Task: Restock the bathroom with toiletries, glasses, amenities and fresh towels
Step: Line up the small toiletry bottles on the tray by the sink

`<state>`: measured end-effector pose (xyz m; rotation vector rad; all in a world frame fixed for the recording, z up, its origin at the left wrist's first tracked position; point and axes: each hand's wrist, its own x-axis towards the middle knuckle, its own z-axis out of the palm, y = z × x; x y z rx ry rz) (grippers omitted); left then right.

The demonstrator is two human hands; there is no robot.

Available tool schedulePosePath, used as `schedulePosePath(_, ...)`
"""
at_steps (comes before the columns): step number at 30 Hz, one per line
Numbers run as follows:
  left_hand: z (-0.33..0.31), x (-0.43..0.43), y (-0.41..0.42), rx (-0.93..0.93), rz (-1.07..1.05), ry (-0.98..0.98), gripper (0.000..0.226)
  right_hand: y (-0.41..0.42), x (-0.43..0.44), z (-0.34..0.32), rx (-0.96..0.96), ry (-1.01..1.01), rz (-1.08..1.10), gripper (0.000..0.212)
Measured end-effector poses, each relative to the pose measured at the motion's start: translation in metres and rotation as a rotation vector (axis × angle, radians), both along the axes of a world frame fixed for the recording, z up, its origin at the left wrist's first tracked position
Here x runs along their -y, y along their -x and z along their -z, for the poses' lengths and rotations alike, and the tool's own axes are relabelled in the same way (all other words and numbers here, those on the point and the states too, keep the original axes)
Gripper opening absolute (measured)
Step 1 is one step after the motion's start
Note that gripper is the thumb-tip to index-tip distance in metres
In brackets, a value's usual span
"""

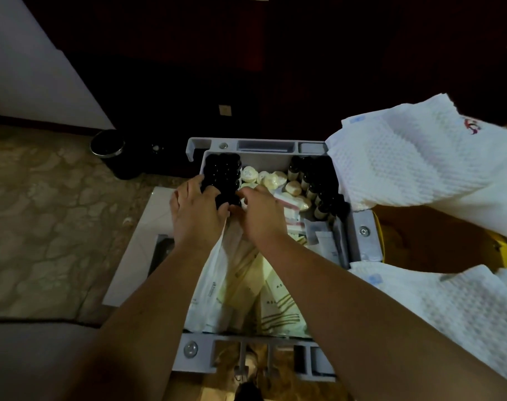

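Note:
A grey cart tray (359, 224) holds toiletries. Dark-capped small bottles (221, 172) fill its far left corner, and more brown bottles (315, 180) stand at the far right. Round wrapped soaps (271, 176) lie between them. My left hand (195, 209) reaches into the left bottle cluster, fingers curled round the dark bottles. My right hand (261, 211) sits beside it, fingers bent down among small packets; what they hold is hidden. A plastic bag of cream amenity packets (246, 290) lies under my forearms.
White waffle towels (414, 163) hang over the cart's right side, with another towel (454, 308) nearer me. A dark round bin (107, 146) stands on the patterned floor at the left. A white wall panel (29, 68) rises at the far left.

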<state>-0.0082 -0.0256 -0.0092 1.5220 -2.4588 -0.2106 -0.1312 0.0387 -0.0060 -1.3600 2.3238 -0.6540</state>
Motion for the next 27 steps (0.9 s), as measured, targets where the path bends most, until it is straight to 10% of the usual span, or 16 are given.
schedulePosePath(11,-0.057,-0.056,-0.004,-0.412,0.056,-0.068,0.034,0.019,-0.074,-0.05,0.129,0.402,0.106,0.029)
schedulePosePath(27,-0.073,-0.325,-0.099,-0.76,0.011,-0.351,0.016,-0.038,-0.337,-0.079,0.359,0.35,-0.08,0.012)
